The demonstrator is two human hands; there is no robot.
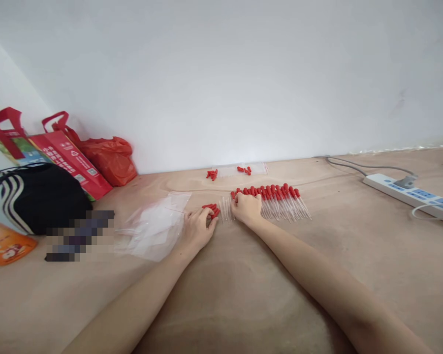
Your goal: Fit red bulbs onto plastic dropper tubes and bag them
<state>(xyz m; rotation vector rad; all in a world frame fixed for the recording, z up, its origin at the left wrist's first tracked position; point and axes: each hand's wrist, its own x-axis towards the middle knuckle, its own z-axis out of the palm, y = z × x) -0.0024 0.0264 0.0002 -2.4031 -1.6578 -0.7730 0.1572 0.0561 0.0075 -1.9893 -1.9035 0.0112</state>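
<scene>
My left hand (199, 227) rests on the table beside a small pile of red rubber bulbs (214, 211), thumb and fingers apart, fingertips at the pile. Just right of it, several thin clear tubes (226, 211) lie side by side without bulbs. My right hand (247, 207) is closed, its fingertips pinching a red bulb at the upper ends of the tubes; the fingers partly hide this spot. To its right stretches a row of clear droppers with red bulbs (280, 201), bulbs toward the wall and tips toward me.
Clear plastic bags (155, 228) lie left of my left hand. More red bulbs (211, 174) lie near the wall beside a flat clear bag (225, 171). Red bags (109, 160), a black bag (55, 196) and an orange pouch (9, 246) stand left. A power strip (413, 194) with cables is right.
</scene>
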